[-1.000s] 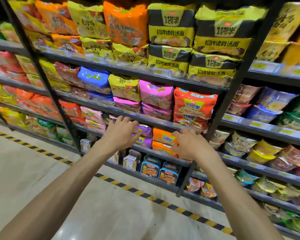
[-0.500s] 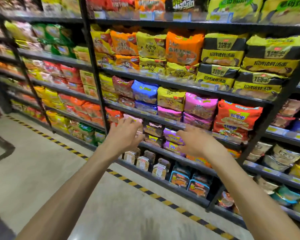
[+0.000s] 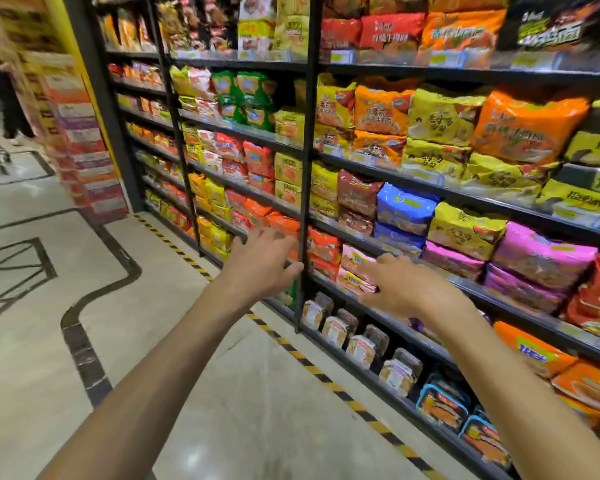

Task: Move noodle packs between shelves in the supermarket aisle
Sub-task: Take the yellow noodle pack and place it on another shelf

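1. Two bare forearms reach in from the bottom edge. The left hand (image 3: pixel 260 265), at centre frame, has its fingers spread and holds nothing, just beside a black upright (image 3: pixel 305 202).
2. The right hand (image 3: pixel 407 287), right of centre, is also spread and empty, with its fingertips at a pale pink noodle pack (image 3: pixel 354 268) (touching or not, I cannot tell).
3. Striped floor tape (image 3: pixel 326 381) runs along the foot of the rack.
4. Orange, yellow and blue packs (image 3: pixel 406 209) crowd the shelves (image 3: pixel 243 65) across the right half.
5. In the upper left, stacked boxes (image 3: pixel 80 133) are blurred.

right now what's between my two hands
Head view: the black shelf post and stacked pink noodle packs lie between the left hand and the right hand.
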